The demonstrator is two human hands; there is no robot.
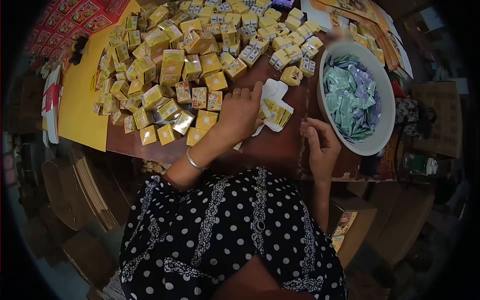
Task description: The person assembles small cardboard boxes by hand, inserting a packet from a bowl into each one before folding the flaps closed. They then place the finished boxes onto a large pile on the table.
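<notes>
My left hand (239, 114) is over the dark red table, its fingers bent against the left side of a flattened yellow and white carton (276, 113). Its fingertips are partly hidden, so any grip is unclear. White flaps of the carton show above and below the hand. To the right, my right hand (321, 141) is raised near the bowl with thumb and fingers apart and nothing visible between them. The round white bowl (387, 102) holds many small green and purple sachets (350, 92).
A large pile of small yellow boxes (172, 65) covers the back and left of the table (270, 155). Yellow card (90, 115) and red printed sheets (75, 22) are at the left. Printed envelopes (367, 15) lie behind the bowl. An open cardboard box (357, 220) stands below the front edge.
</notes>
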